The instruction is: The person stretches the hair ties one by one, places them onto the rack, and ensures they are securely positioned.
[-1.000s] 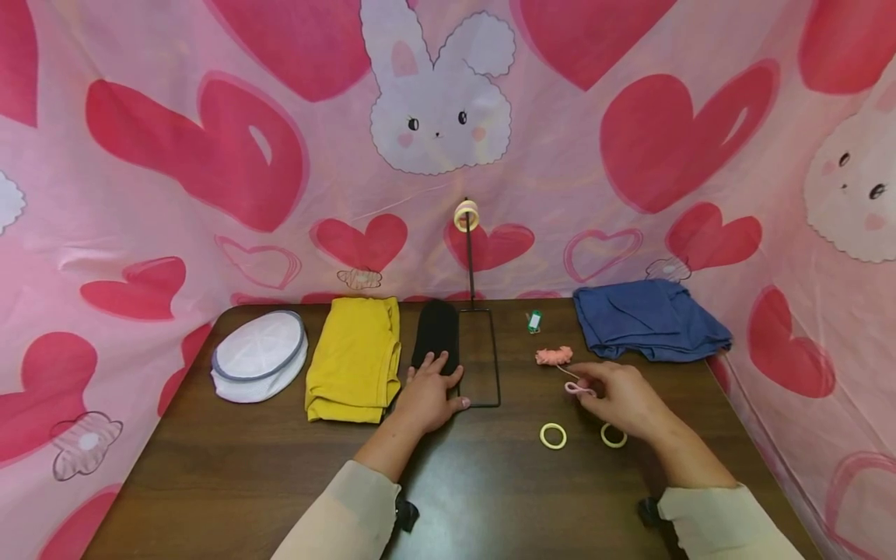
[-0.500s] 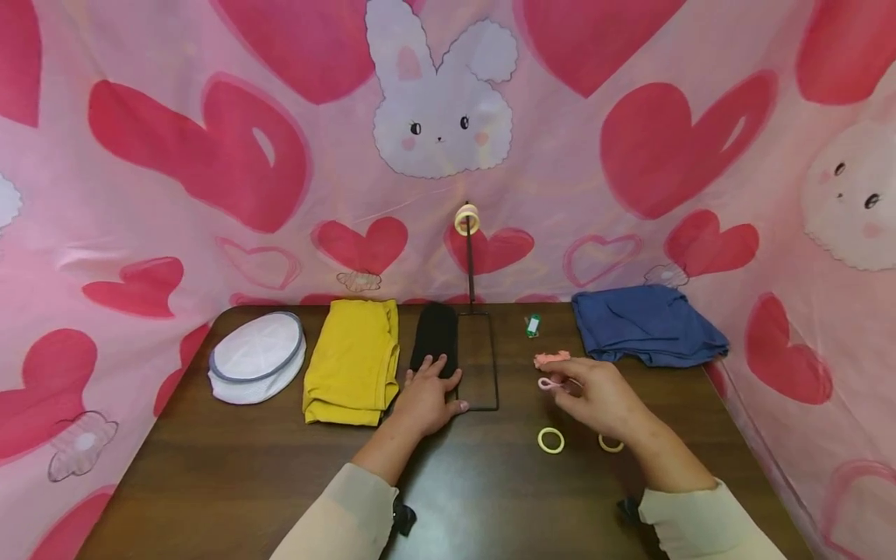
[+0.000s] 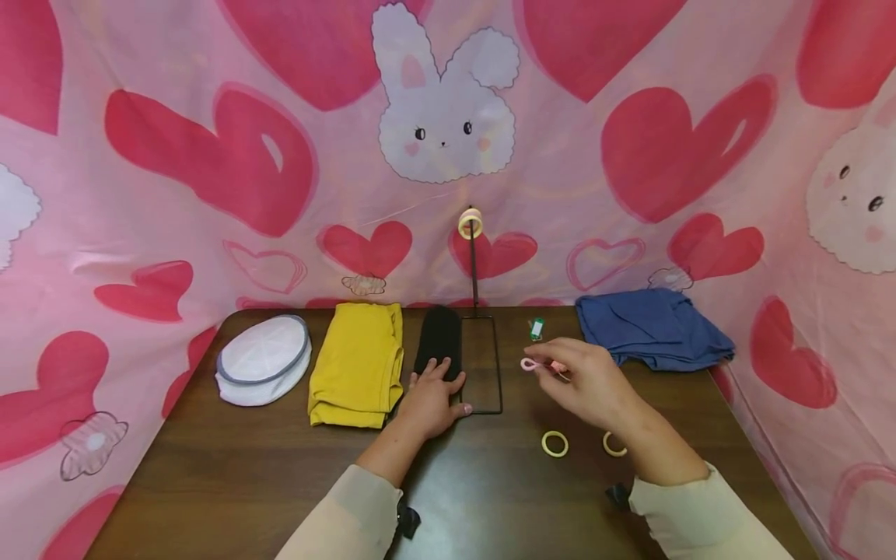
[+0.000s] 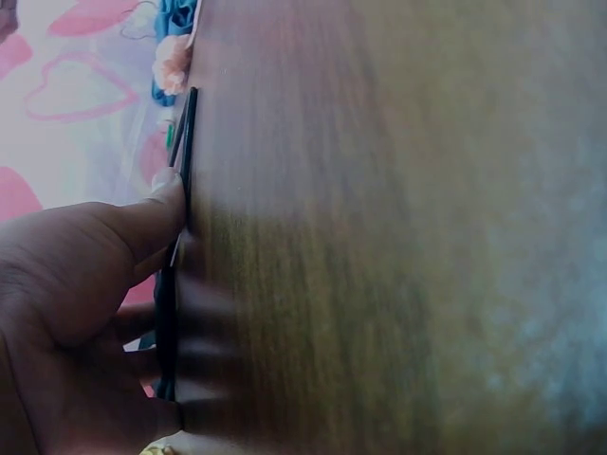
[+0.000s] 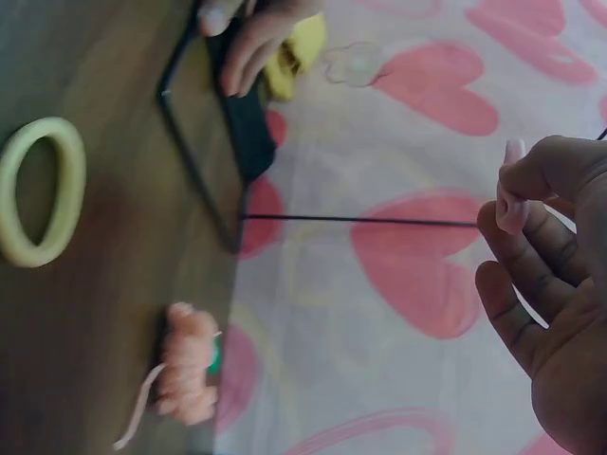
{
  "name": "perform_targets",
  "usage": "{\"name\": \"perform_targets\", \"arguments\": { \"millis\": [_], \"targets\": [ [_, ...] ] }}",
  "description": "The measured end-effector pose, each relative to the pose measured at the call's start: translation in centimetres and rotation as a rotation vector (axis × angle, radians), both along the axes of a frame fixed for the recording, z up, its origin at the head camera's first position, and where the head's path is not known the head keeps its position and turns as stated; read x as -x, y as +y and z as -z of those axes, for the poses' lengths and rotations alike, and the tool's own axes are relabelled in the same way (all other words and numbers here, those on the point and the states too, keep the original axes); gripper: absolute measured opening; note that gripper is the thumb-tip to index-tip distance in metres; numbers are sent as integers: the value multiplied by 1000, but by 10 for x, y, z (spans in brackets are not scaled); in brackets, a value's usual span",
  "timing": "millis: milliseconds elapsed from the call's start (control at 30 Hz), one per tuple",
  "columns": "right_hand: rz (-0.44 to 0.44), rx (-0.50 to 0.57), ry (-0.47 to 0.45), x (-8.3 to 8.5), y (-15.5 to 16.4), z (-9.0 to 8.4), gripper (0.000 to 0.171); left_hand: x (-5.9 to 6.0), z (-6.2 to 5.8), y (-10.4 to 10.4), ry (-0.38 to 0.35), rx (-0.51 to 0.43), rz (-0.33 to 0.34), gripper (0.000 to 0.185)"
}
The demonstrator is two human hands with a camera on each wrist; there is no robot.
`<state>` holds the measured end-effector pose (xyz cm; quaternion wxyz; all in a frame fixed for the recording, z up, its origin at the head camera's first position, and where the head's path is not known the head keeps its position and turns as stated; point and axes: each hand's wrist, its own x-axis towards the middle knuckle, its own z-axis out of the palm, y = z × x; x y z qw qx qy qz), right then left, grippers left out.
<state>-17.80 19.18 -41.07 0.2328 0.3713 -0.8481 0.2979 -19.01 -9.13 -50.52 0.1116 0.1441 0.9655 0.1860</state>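
**Right hand lifts pink hair tie, left hand flat by stand base**

Our right hand (image 3: pixel 591 383) pinches a small pink hair tie (image 3: pixel 530 364) between thumb and fingertips, raised above the table (image 3: pixel 231 467), just right of the black wire stand (image 3: pixel 481 365). Our left hand (image 3: pixel 428 398) lies flat and relaxed, fingers straight, on the stand's base frame and the black cloth (image 3: pixel 439 341); the left wrist view shows the thumb against the frame edge.

Around: between the pink tie and the stand's upright, nothing blocks in the head view. A fuzzy pink scrunchie (image 5: pixel 190 365) lies on the table behind the right hand, mostly hidden by it in the head view. A small green tag (image 3: pixel 536 329) lies near the back.

Counts: two yellow rings on the table (image 3: pixel 554 444) (image 3: pixel 613 445), one more yellow ring on the stand top (image 3: pixel 470 225), so three. One white cap (image 3: pixel 262 367), one yellow cloth (image 3: pixel 358 364), one blue cloth (image 3: pixel 651 328), one black cloth.
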Motion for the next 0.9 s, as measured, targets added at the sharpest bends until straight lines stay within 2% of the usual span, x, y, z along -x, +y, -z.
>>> {"name": "perform_targets", "arguments": {
  "millis": [167,400,533,700,900],
  "targets": [
    [0,34,44,-1,-11,-17,32,-1,1,-1,-1,0,-5,68],
    [-80,123,111,-3,-27,-41,21,0,0,0,-8,1,-5,68],
    [-96,146,166,-5,-36,-54,33,1,-2,0,-13,8,-4,68],
    [-85,157,194,-7,-43,-66,32,1,-3,1,-13,12,-1,68],
    [-110,187,208,-7,-48,-76,20,1,-1,1,-8,11,-1,67]
  ]
}}
